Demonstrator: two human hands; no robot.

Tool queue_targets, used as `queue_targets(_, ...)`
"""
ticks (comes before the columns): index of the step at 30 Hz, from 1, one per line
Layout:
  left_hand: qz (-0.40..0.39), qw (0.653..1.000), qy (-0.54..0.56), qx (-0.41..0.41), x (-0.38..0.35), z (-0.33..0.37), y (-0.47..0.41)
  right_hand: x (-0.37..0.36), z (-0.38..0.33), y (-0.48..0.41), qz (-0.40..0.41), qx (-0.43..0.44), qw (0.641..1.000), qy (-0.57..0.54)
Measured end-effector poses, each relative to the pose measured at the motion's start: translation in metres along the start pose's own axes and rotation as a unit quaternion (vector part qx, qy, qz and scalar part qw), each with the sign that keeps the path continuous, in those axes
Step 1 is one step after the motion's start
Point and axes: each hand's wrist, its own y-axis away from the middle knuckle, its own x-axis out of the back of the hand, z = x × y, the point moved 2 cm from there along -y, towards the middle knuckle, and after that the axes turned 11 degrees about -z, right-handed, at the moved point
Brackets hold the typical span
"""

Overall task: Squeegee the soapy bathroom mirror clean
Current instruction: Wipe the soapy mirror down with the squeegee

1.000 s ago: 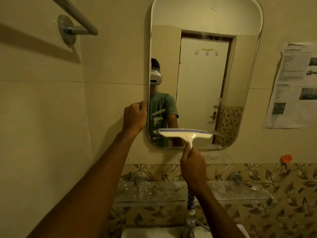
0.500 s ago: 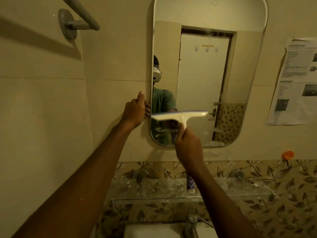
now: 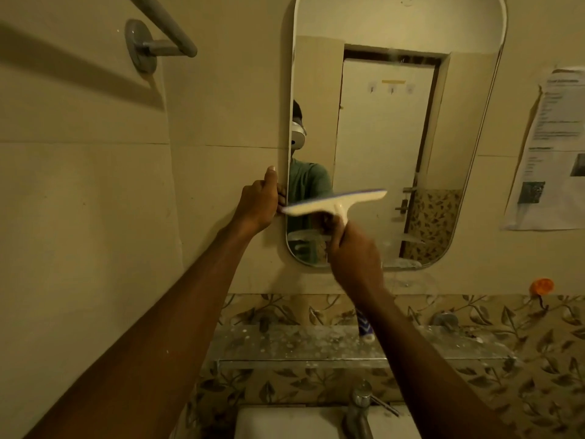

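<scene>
Head view: your left hand clasps the mirror's left edge, fingers curled round it. Your right hand grips the squeegee handle, blade tilted across the lower-left glass; clear glass above and right. Since a second ago the blade has risen and tilted.

Above our squeegee the mirror lies open, our left hand blocking its left edge, our right hand covering the lower glass, towel bar well left, glass shelf and tap crowding below us.
</scene>
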Motion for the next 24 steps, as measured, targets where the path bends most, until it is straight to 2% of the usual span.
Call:
queue_targets(3,0.013,1.0,0.011,0.002,-0.002,0.002,0.001,-0.027,0.031,0.037,-0.08,-0.015,0.995,0.065)
queue_targets(8,0.034,0.998,-0.048,-0.017,-0.005,0.003,0.004,-0.014,0.043,0.047,-0.137,-0.01,0.977,0.165)
queue_targets(11,0.043,0.997,-0.061,-0.021,-0.006,0.001,0.006,-0.012,0.034,0.04,-0.192,0.051,0.965,0.169)
queue_targets(14,0.053,0.998,-0.045,-0.009,-0.007,-0.001,0.008,-0.012,0.017,0.028,-0.24,0.133,0.932,0.236)
queue_targets(19,0.084,0.996,-0.015,0.002,-0.015,-0.004,0.014,-0.008,0.014,0.004,-0.206,0.207,0.896,0.334)
queue_targets(24,0.127,0.991,0.026,0.02,-0.023,-0.007,0.017,-0.004,0.034,-0.004,-0.222,0.208,0.894,0.329)
